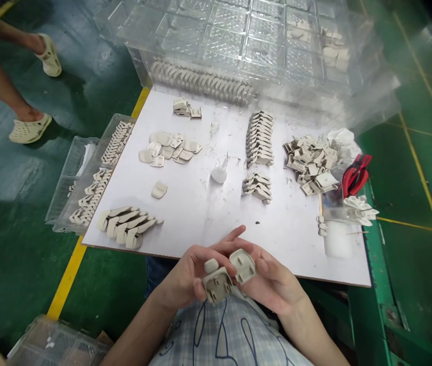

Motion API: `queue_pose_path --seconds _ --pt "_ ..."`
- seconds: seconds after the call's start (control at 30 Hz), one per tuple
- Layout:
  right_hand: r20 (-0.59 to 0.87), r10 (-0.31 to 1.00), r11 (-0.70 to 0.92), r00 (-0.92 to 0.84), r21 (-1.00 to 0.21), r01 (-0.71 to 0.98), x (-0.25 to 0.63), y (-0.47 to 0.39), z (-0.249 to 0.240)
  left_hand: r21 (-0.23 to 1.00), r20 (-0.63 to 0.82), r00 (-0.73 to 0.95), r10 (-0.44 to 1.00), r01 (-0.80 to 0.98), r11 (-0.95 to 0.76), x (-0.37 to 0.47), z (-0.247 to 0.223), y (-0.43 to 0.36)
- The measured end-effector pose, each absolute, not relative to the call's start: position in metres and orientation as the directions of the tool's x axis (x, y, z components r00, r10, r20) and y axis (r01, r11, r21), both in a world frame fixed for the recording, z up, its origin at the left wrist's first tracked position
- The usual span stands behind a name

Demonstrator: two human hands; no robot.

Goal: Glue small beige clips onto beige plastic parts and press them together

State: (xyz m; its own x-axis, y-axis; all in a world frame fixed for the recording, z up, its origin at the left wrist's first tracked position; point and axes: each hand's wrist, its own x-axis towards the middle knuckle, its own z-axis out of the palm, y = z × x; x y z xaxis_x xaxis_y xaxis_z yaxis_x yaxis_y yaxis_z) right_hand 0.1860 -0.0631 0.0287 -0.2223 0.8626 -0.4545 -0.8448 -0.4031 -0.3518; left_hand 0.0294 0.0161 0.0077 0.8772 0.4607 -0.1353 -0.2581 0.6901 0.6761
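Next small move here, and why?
Probably turn the right hand's flat cover over onto the left hand's open part: the two pieces are close but separate, and both show their clipped inner faces to the camera, so one likely needs flipping first.

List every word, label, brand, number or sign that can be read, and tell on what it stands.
None can be read.
The checked clothing carries dark curved lines, no legible letters.
Any marking on the held pale parts is too small to read.
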Motion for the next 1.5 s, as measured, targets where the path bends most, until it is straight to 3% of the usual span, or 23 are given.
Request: queue_pose_path --seconds 0.33,0.47,0.57,0.67,0.77,0.87,1.27,1.5 --pt "-0.443 0.844 -0.491 -0.301 -0.414 -0.766 0.185 -0.063 0.028 0.684 -0.163 0.863 0.477 -0.25 0.685 0.034 0.008 0.023" --pt "-0.452 0.892 -0.334 -0.019 -0.629 -0.702 0.19 -0.064 0.029 0.704 -0.228 0.751 0.62 -0.312 0.637 0.037 0.011 0.017" --pt "-0.346 0.887 -0.201 0.304 -0.884 -0.422 0.193 -0.066 0.033 0.694 -0.404 0.548 0.732 -0.339 0.636 0.041 0.011 0.01" --pt "-0.149 0.879 -0.124 0.452 -0.989 -0.084 0.19 -0.065 0.037 0.654 -0.522 0.475 0.708 -0.311 0.69 0.046 0.014 0.006" --pt "-0.01 0.895 -0.078 0.446 -0.988 0.133 0.184 -0.06 0.04 0.653 -0.514 0.469 0.718 -0.328 0.682 0.05 0.017 0.007" --pt "0.042 0.913 -0.06 0.407 -0.97 0.235 0.179 -0.056 0.041 0.668 -0.49 0.465 0.737 -0.343 0.66 0.051 0.019 0.008" --pt "0.091 0.915 -0.061 0.392 -0.931 0.359 0.179 -0.054 0.042 0.694 -0.473 0.477 0.741 -0.316 0.647 0.049 0.014 0.008" --pt "0.185 0.908 -0.018 0.377 -0.879 0.476 0.18 -0.056 0.041 0.795 -0.379 0.473 0.795 -0.274 0.542 0.045 0.017 0.009"
